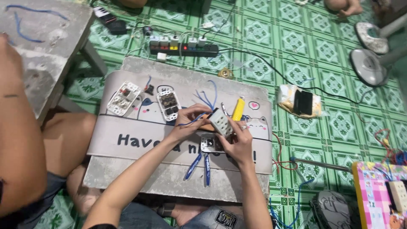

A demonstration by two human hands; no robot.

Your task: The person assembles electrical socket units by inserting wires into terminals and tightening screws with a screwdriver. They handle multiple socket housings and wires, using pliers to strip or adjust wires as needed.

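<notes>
My right hand [240,142] is closed around a white socket block [220,122], holding it up over the grey mat [127,140]. My left hand [189,121] pinches the blue wires [206,101] that stick out of the block. Under my hands lie another socket plate [210,144] and blue-handled pliers [199,165], and a yellow tool [238,109] sits just beside the block.

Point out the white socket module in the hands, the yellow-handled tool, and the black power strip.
white socket module [220,122], head view, on its white face with the holes.
yellow-handled tool [238,109], head view, on the middle of the yellow handle.
black power strip [186,50], head view, on its black body.
</notes>
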